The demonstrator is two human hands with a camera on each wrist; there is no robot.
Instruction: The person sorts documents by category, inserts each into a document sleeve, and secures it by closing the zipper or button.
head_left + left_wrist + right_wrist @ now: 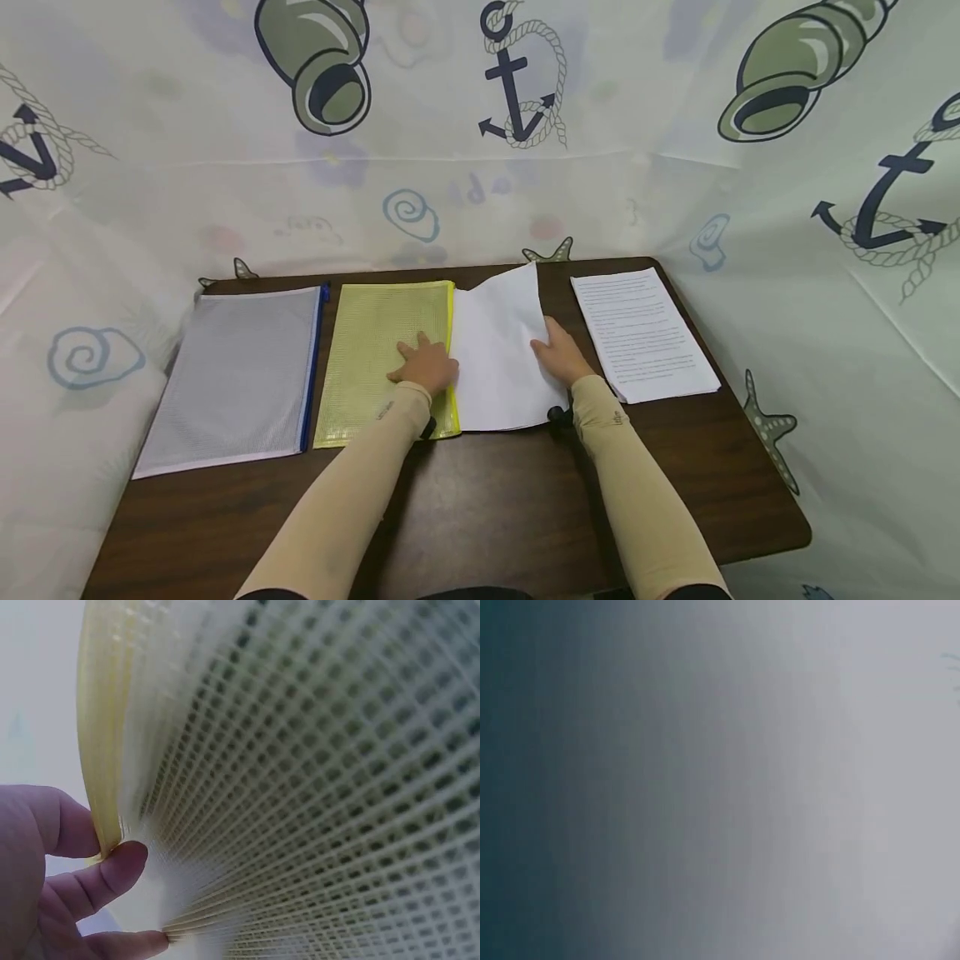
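Note:
A yellow mesh zipper pouch [382,350] lies on the table, its bright edge facing right. My left hand [429,365] is over it with some fingers spread; in the left wrist view, thumb and finger pinch the pouch's yellow edge [101,735]. Right beside that edge is a white paper stack [498,358], its upper part bowed upward. My right hand [561,353] grips the stack by its right side, thumb on top and the other fingers partly hidden. A blurred pale surface fills the right wrist view.
At the left lies a white mesh pouch [232,375] with a blue zipper edge. A second stack of printed sheets [645,333] sits on the right of the brown table [480,508]. Patterned cloth [637,200] hangs around the table's back and sides.

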